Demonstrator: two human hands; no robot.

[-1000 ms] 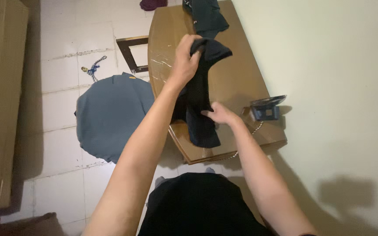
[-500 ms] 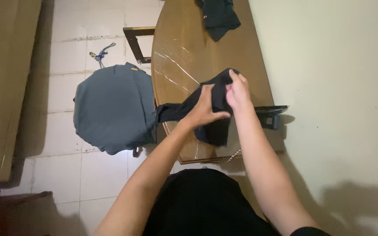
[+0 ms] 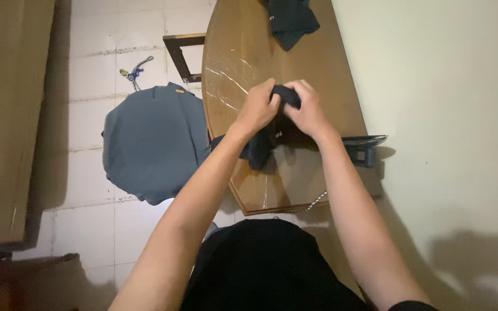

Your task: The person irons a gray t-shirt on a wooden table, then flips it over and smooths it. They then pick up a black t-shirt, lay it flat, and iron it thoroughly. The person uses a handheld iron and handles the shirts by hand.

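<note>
Both forearms reach forward over the near end of the counter (image 3: 318, 69), bare to the elbow, converging so the hands meet knuckle to knuckle. Left hand (image 3: 259, 108): wrist slightly bent, fingers curled inward, grip pinching the upper fold of a dark cloth (image 3: 263, 147). Right hand (image 3: 306, 110): back of hand up, fingers curled over the same bunched fold, grip pressed together on it. The two hands touch or nearly touch at the fingertips.

The dark cloth is soft, limp, navy to black, matte. Its top is gathered between the hands; the rest sags below them onto the counter, with one narrow end trailing toward the counter's left edge. A small pale mark shows on it, too small to make out.

Counter: brown wood, glossy, rounded on the left side, with pale scuff lines on its surface. A second dark garment (image 3: 290, 20) lies crumpled at the far end, well apart. A dark, flat-topped stand (image 3: 364, 147) sits just right of the right wrist, near the wall.

Beside the counter, a round seat under grey-blue fabric (image 3: 151, 147) stands on the white tiled floor (image 3: 82, 75).
</note>
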